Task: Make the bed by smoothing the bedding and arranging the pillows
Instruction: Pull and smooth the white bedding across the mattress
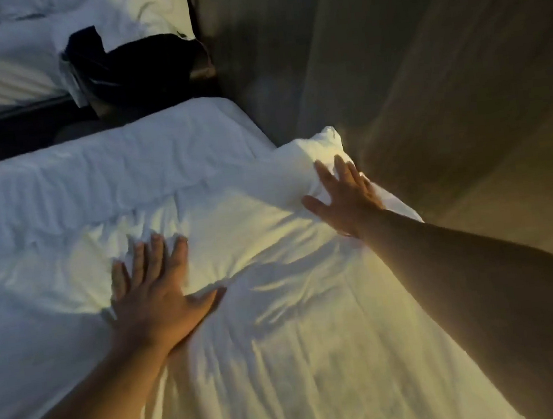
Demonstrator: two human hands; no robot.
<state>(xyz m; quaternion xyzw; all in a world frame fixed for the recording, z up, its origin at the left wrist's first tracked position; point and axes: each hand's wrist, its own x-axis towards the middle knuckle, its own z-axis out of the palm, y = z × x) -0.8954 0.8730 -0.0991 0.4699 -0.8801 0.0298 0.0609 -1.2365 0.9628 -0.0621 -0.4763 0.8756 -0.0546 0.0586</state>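
Note:
A white pillow point(243, 233) lies at the head of the bed, on the wrinkled white bedding point(285, 363). My left hand point(155, 292) presses flat on the pillow's near left part, fingers spread and straight. My right hand point(344, 198) lies flat on the pillow's far right corner, close to the wall, fingers spread. A rolled fold of white bedding point(92, 175) runs along the bed's far side beyond the pillow.
A tan wall point(425, 71) stands directly right of the bed. A dark nightstand with dark items point(135, 70) fills the gap to a second white bed point(9, 50) at the upper left. The floor gap point(2, 140) between the beds is dark.

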